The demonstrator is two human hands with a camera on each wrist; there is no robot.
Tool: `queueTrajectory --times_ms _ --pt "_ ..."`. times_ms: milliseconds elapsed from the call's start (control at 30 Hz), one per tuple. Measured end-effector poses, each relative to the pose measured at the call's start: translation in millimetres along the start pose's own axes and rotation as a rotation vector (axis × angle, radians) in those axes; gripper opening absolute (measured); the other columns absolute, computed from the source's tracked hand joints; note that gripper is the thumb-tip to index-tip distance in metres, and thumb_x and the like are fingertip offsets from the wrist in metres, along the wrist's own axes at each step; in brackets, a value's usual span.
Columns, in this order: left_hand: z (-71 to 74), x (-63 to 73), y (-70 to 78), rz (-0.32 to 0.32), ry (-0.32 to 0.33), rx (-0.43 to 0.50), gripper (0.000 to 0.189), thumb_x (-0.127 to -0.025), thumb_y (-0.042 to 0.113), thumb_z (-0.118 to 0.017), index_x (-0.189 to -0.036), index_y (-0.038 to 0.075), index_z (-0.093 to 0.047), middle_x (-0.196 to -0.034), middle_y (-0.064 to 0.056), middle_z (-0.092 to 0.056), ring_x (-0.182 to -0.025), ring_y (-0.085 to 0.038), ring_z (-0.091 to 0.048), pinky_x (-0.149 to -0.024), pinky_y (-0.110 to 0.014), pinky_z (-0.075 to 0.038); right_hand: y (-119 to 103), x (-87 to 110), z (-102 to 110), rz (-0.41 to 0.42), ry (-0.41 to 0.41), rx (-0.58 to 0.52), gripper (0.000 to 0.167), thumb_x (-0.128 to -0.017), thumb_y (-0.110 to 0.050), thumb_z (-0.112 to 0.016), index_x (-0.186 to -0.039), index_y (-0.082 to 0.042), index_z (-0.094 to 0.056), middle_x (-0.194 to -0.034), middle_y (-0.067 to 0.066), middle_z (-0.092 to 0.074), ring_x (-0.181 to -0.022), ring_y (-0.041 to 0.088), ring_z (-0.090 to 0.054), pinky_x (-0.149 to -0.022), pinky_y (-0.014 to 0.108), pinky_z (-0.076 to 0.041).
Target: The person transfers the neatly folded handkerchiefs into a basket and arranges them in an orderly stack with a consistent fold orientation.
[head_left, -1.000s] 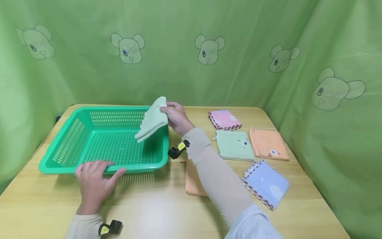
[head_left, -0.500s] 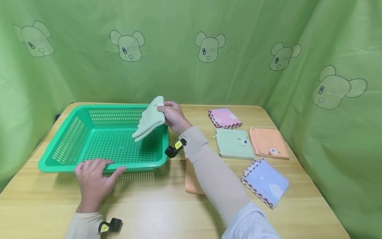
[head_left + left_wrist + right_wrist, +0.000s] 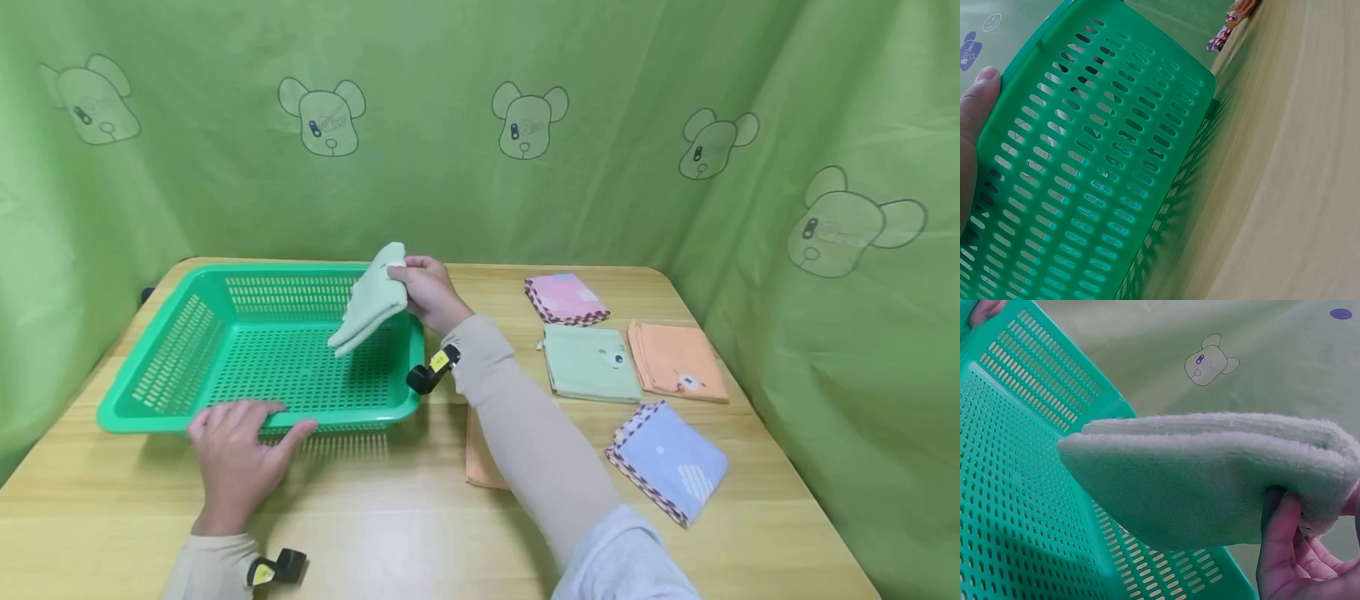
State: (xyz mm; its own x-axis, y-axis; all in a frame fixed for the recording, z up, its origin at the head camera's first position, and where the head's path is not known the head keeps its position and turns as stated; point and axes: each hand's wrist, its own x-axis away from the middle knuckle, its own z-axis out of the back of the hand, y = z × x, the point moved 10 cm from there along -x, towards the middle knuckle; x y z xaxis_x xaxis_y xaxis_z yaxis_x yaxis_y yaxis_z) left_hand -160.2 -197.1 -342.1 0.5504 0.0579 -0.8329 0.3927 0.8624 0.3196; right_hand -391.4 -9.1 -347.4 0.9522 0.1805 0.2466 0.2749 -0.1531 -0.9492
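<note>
A green plastic basket (image 3: 348, 419) with slotted walls stands at the left of the table. My left hand (image 3: 236, 454) grips its near rim, fingers over the edge and thumb along the outside. Above the basket's right side, my right hand (image 3: 435, 293) holds a folded pale green towel (image 3: 367, 302). In the right wrist view the thumb and fingers pinch one end of the towel (image 3: 1166, 487), and its free end points into the basket. Only bare slotted floor shows inside. An orange towel (image 3: 482, 458) lies partly hidden under my right forearm.
Right of the basket lie several folded towels: a pink one (image 3: 566, 300) at the back, a green one (image 3: 581, 367), an orange one (image 3: 682, 357) and a blue one (image 3: 671, 458). A green curtain (image 3: 427, 183) rises behind the table (image 3: 397, 533) and along both sides.
My right hand has drifted a little to the left with the pale green towel, further over the basket. The left hand and the basket have stayed in place.
</note>
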Motion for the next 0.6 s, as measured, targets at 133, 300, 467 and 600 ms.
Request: queueTrajectory --times_ms 133,300,467,600 --pt "0.5 -0.2 0.6 -0.006 0.008 0.002 0.078 -0.081 0.078 -0.048 -0.078 0.003 -0.068 -0.075 -0.016 -0.067 -0.071 -0.038 -0.053 -0.078 -0.058 -0.026 2.8 -2.6 1.2 -0.008 0.014 0.007 0.033 -0.091 -0.005 -0.066 -0.121 -0.002 -0.052 -0.105 0.012 -0.060 -0.077 0.018 -0.062 -0.066 0.025 -0.053" --pt "0.2 -2.0 0.7 -0.003 -0.008 0.000 0.079 -0.082 0.078 -0.047 -0.079 0.002 -0.067 -0.076 -0.017 -0.067 -0.072 -0.040 -0.053 -0.078 -0.059 -0.026 4.4 -4.1 -0.4 -0.001 0.022 0.023 0.031 -0.091 -0.005 -0.066 -0.118 -0.002 -0.053 -0.104 0.011 -0.060 -0.078 0.019 -0.062 -0.066 0.026 -0.054" --pt "-0.5 -1.8 0.1 0.001 -0.021 -0.005 0.079 -0.083 0.078 -0.046 -0.079 0.002 -0.067 -0.076 -0.018 -0.067 -0.073 -0.041 -0.053 -0.078 -0.059 -0.026 7.7 -3.6 -5.0 -0.006 0.016 0.023 0.032 -0.090 -0.005 -0.066 -0.119 -0.001 -0.052 -0.101 0.010 -0.060 -0.076 0.017 -0.062 -0.063 0.025 -0.053" --pt "-1.3 0.0 -1.2 0.008 -0.029 -0.008 0.080 -0.082 0.078 -0.047 -0.079 0.002 -0.067 -0.075 -0.018 -0.067 -0.074 -0.041 -0.053 -0.078 -0.059 -0.026 10.9 -3.0 -8.6 -0.009 0.020 0.014 0.035 -0.090 -0.004 -0.066 -0.122 -0.001 -0.052 -0.100 0.009 -0.060 -0.075 0.017 -0.062 -0.062 0.024 -0.052"
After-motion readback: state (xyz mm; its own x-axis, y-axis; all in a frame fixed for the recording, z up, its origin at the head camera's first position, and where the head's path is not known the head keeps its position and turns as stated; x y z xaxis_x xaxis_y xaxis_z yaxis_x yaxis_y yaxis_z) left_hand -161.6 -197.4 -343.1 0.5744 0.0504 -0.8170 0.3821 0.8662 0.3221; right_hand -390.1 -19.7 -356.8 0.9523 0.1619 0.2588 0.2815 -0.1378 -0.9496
